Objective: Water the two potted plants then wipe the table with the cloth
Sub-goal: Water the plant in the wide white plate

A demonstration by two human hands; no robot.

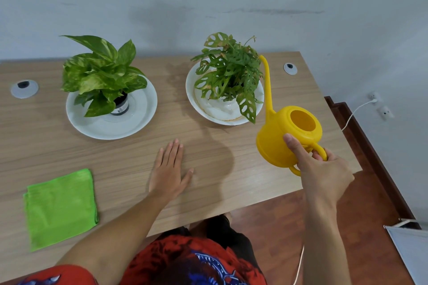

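My right hand (322, 169) grips the handle of a yellow watering can (280, 139), thumb along its side. The can is held over the table's right part, its long spout reaching up beside the holey-leaved plant (229, 74), which stands on a white plate (213, 111). Further left, a variegated green plant (102, 74) in a small dark pot stands on another white plate (139, 118). My left hand (169, 169) rests flat on the wooden table (208, 183), fingers straight. A folded green cloth (61, 208) lies at the front left.
Two round grey cable grommets (24, 88) (290, 68) sit in the tabletop near the back. The wall runs close behind the table. To the right, the table ends over a wooden floor, with a white cable (356, 109) and wall sockets beyond.
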